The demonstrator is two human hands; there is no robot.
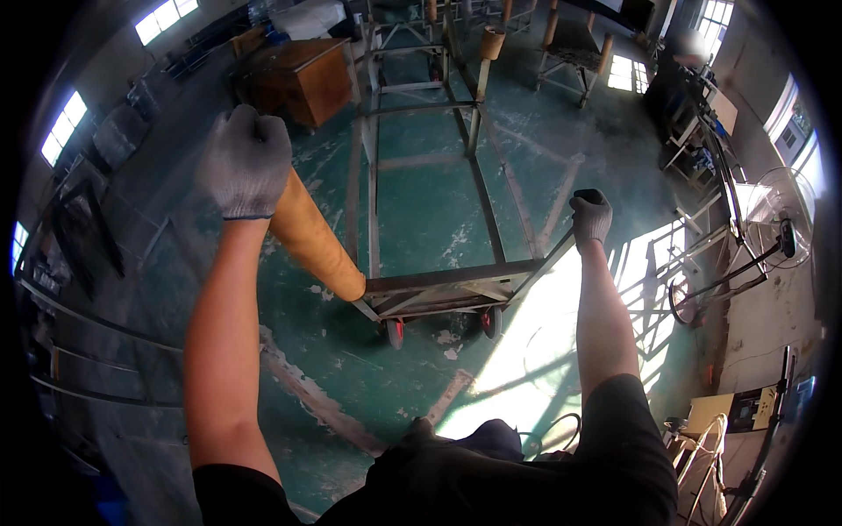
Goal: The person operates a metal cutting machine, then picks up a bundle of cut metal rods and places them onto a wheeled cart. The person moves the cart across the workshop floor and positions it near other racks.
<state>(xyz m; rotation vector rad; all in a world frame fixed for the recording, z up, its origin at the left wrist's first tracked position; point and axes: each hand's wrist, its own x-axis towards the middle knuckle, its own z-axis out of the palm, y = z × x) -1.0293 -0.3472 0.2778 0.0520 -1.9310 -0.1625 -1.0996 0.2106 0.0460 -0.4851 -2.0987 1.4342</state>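
A metal frame cart point(443, 282) on small wheels stands in front of me, its long open frame stretching away. My left hand point(247, 165), in a grey work glove, is closed at the upper end of a yellow-brown tube point(317, 235) over the cart's near left corner post. The glove hides the tube's top. My right hand point(593, 217), gloved too, is closed round the top of the bare metal post point(548, 263) at the near right corner. A red-hubbed caster point(396, 333) shows under the near crossbar.
A brown wooden cabinet point(303, 74) stands beyond the cart on the left. Another metal frame point(574, 66) with brown-sleeved posts is farther back. At right are a standing fan point(783, 219) and a person point(675, 83) in dark clothes. Sunlight falls across the worn green floor point(324, 368).
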